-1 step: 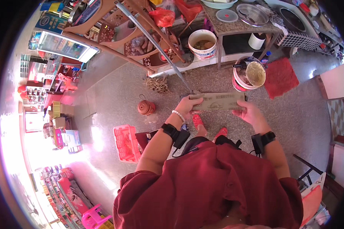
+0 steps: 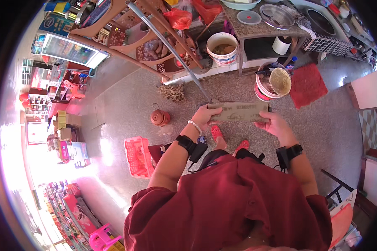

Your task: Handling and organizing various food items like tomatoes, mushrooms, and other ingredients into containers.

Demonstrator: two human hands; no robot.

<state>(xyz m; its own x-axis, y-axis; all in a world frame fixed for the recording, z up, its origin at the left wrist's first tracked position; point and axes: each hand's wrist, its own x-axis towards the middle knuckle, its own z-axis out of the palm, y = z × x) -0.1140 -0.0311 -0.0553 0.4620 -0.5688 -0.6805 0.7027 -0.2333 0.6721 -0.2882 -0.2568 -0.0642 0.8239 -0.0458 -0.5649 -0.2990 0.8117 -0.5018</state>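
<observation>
A flat, greyish-brown rectangular strip with dark printing [image 2: 238, 113] is stretched level between my two hands, in front of my body and above the floor. Its exact material I cannot make out. My left hand [image 2: 206, 116] grips the left end, thumb lying on top and fingers underneath. At the right end my right hand [image 2: 273, 123] pinches the strip between thumb and fingers. A white bead bracelet circles my left wrist, and black devices are strapped to both forearms. Below the strip, red slippers [image 2: 216, 132] show on my feet.
A metal pole [image 2: 171, 52] slants down from a brown rack [image 2: 113, 48] close beyond my hands. White buckets [image 2: 222, 49] stand near a stone-topped table [image 2: 241, 31]. A red mat [image 2: 309, 85] lies right; a brown lidded pot [image 2: 160, 118] and pink basket [image 2: 138, 157] stand left.
</observation>
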